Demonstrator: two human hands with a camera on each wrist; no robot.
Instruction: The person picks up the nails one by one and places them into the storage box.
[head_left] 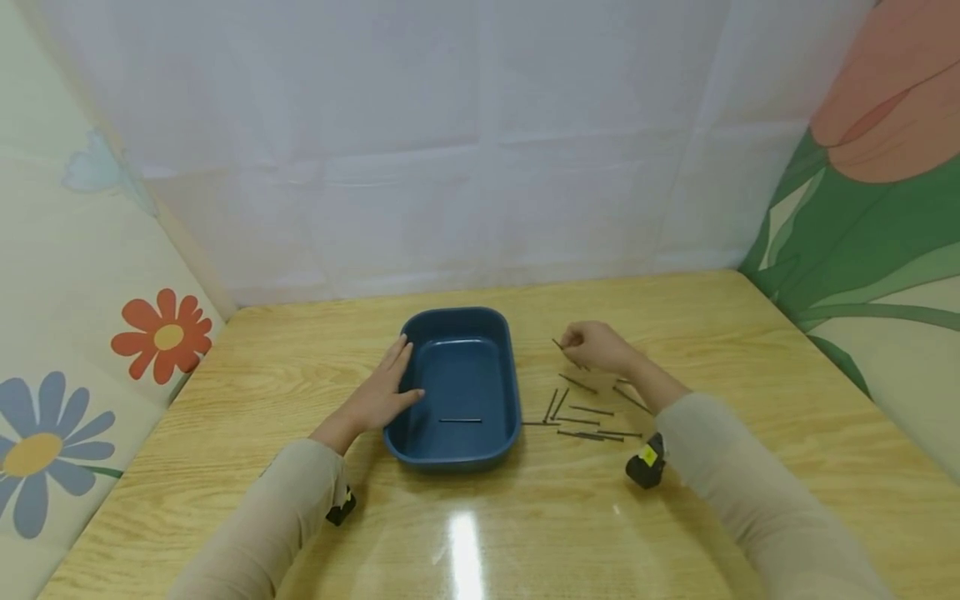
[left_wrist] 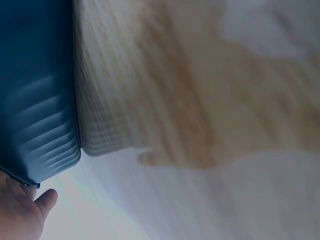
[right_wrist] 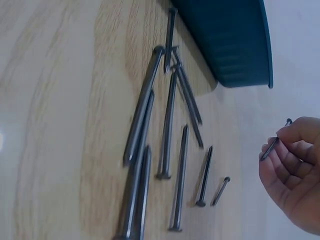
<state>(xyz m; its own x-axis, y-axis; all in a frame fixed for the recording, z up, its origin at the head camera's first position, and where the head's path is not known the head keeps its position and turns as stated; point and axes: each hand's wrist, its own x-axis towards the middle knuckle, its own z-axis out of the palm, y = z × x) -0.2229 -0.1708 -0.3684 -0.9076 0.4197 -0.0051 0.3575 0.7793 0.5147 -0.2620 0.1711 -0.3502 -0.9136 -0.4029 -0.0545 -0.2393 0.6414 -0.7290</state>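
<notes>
My left hand rests on the left rim of a deep blue rectangular tray, its fingers straight and its thumb reaching over the inside. One dark nail lies on the tray's floor near the front. To the right of the tray, my right hand pinches a nail between thumb and fingers, held at a slant. Several loose steel nails of different lengths are scattered on the table between that hand and the tray, some crossing or lying against each other in the right wrist view.
The wood-grain table meets a white sheet at the back. Flower-printed panels stand on the left and right. A black wrist device hangs below the right sleeve, another below the left.
</notes>
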